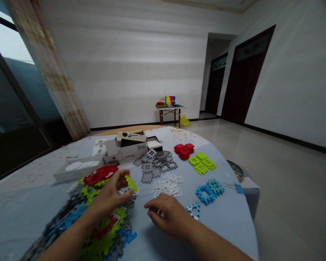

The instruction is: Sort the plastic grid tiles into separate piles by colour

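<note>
In my left hand [114,190] is a lime-green interlocking tile [131,183], pinched between thumb and fingers above a mixed pile of interlocking pieces [103,235]. My right hand [170,214] hovers over the cloth with its fingers curved and apart, and nothing shows in it. Just beyond it lies a group of white lattice pieces [168,185]. Grey pieces [154,165] are heaped farther back. To the right are red pieces [184,150], lime-green pieces [202,163], blue pieces [209,191] and a light-blue triangular piece [193,210].
Open white boxes [127,149] and a white tray [78,167] stand at the back left of the round table [228,224]. A stool [250,188] adjoins its right edge. Against the far wall is a small table [170,107] with colourful things on it.
</note>
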The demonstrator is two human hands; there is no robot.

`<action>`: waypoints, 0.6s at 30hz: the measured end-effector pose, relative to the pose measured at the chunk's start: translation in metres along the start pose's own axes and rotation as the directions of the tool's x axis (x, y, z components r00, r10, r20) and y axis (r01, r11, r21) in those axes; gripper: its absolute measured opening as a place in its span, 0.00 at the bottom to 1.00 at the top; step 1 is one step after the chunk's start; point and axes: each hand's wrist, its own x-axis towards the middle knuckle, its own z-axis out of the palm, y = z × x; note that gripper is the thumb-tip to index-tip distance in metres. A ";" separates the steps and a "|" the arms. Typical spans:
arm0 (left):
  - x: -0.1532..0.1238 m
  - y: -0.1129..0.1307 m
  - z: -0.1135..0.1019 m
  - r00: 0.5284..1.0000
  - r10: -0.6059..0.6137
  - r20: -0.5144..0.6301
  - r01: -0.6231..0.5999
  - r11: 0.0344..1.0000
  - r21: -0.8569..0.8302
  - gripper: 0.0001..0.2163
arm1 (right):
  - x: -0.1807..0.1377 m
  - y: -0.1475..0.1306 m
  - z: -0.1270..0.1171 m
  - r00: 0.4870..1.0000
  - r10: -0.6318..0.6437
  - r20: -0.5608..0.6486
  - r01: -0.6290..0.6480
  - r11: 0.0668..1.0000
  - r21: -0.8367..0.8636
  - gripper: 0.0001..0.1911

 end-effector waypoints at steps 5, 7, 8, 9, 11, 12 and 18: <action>-0.026 0.002 0.014 0.994 -0.012 0.113 0.037 0.975 -0.219 0.26 | -0.001 0.006 0.000 0.994 0.036 -0.105 -0.021 0.991 0.133 0.25; -0.035 0.005 0.021 0.995 -0.003 0.102 0.017 0.990 -0.143 0.25 | 0.000 0.004 -0.001 0.992 0.075 -0.098 -0.054 0.978 0.200 0.31; -0.039 0.006 0.025 0.997 0.007 0.078 -0.001 0.997 -0.071 0.24 | 0.000 0.002 -0.002 0.990 0.108 -0.092 -0.085 0.970 0.226 0.33; -0.042 0.007 0.028 0.999 0.021 0.047 -0.022 1.000 0.010 0.24 | 0.000 0.000 -0.002 0.986 0.143 -0.087 -0.118 0.962 0.245 0.33; -0.048 0.007 0.034 0.997 0.074 -0.017 -0.070 0.986 0.152 0.24 | 0.001 -0.006 -0.002 0.977 0.195 -0.083 -0.167 0.952 0.258 0.33; -0.051 0.005 0.037 0.993 0.113 -0.035 -0.104 0.975 0.196 0.23 | 0.001 -0.008 -0.002 0.976 0.202 -0.079 -0.176 0.950 0.257 0.32; -0.051 -0.021 0.046 0.945 0.328 -0.022 -0.301 0.891 0.339 0.23 | 0.003 -0.010 0.005 0.975 0.217 -0.038 -0.200 0.946 0.254 0.30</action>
